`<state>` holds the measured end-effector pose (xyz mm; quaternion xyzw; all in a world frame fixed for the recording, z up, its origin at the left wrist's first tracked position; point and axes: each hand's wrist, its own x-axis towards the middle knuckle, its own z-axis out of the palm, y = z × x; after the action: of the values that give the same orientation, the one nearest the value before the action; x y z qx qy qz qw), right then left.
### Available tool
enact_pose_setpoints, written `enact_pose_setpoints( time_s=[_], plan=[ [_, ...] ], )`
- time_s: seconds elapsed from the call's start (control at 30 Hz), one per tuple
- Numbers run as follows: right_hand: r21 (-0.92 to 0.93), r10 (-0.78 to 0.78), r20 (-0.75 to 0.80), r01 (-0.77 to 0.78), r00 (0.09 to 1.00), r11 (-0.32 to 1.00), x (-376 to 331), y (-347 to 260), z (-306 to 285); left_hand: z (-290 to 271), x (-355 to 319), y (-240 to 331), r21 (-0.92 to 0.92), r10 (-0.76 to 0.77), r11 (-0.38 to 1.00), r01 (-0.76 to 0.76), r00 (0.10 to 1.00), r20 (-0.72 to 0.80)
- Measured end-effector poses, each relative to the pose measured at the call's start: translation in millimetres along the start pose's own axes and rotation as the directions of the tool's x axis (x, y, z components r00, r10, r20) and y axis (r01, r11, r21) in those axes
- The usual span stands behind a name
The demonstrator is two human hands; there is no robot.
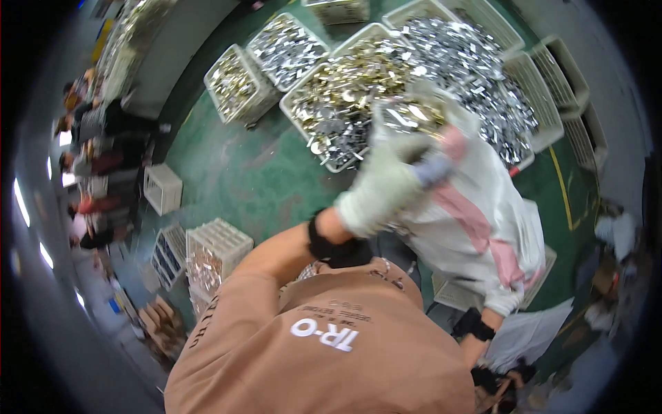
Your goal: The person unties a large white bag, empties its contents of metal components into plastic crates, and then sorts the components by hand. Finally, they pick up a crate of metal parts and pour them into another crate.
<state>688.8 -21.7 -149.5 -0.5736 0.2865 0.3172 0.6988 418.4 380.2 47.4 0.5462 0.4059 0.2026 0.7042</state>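
Observation:
A white woven sack (483,186) with a pink stripe lies tilted in front of me, its mouth toward the crates. Shiny gold and silver metal pieces (412,116) show in the mouth. My left hand (386,181), in a pale glove, is closed on the sack near its mouth; motion blurs its fingers, and a bluish-grey patch shows at their tips. My right hand (505,299), gloved too, grips the sack's bottom corner. Just beyond the mouth, a large crate (298,119) holds gold pieces and some silver ones.
Silver pieces (476,76) heap in large crates at the far right. Two smaller filled crates (241,114) stand left of them. Stacked crates (562,86) line the right side. More crates (219,238) stand at my left on the green floor (227,162). Several people (96,172) are at far left.

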Motion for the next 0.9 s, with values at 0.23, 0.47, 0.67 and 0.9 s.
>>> enact_pose_setpoints(
  time_s=[0.23, 0.47, 0.67, 0.9],
  plan=[
    [-0.301, -0.297, -0.370, 0.189, 0.880, 0.935, -7, -54, 19, 48, 37, -79, 0.032, 0.085, 0.996, -0.083, 0.995, -0.045],
    [-0.909, -0.495, 0.393, 0.245, 0.775, -0.338, 50, -136, -13, 71, 81, -303, 0.350, -0.174, 0.915, 0.198, 0.980, -0.098],
    [-0.969, -0.322, 0.210, 0.153, 0.923, -0.196, 34, -252, -94, 131, 85, -289, 0.325, -0.085, 0.940, 0.101, 0.994, -0.061],
    [-0.988, -0.299, -0.010, -0.055, 0.954, -0.144, -16, -188, 44, 126, 96, -235, 0.135, 0.026, 0.991, -0.015, 0.997, -0.078]
  ],
)
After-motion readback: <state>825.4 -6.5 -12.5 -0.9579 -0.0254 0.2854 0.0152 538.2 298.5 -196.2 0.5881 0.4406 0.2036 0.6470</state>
